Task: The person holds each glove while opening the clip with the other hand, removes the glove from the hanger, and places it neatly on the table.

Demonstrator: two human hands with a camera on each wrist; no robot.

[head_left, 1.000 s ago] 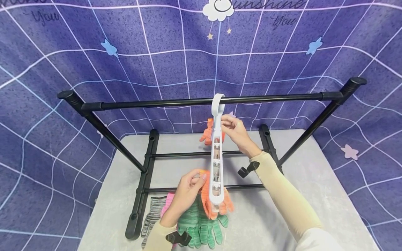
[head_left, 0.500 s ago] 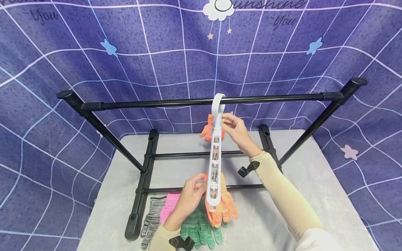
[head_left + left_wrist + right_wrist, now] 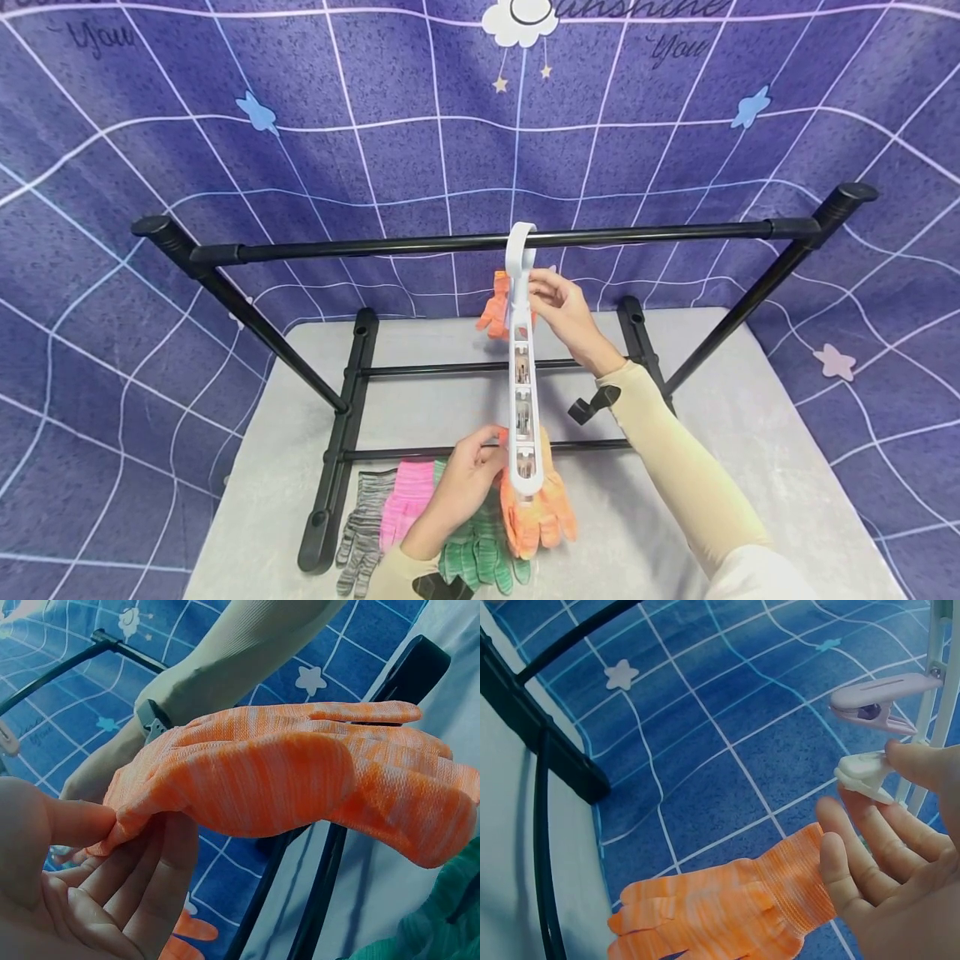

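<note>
My left hand [image 3: 471,473] pinches the cuff of an orange knitted glove [image 3: 255,780] between thumb and fingers. That glove dangles fingers-down beside the near end of a white hanger [image 3: 525,417], which partly covers it in the head view. With thumb above and fingers below, my right hand [image 3: 900,832] pinches a small white clip [image 3: 866,776] on the hanger. Beside it sits a lilac clip [image 3: 885,697]. A second orange glove [image 3: 720,907] hangs past the hanger's far side; my right fingers hide its upper end in the right wrist view.
The hanger hooks over a black rack's top bar [image 3: 360,247]. On the grey table [image 3: 675,517] lie a grey glove [image 3: 367,517], a pink glove [image 3: 408,500] and green gloves [image 3: 483,550]. A patterned blue curtain [image 3: 420,167] stands behind.
My left hand has moved slightly down and right with the orange glove, which has turned broader to view. The hanger's near end has swung left, then right. My right hand stays almost still.
</note>
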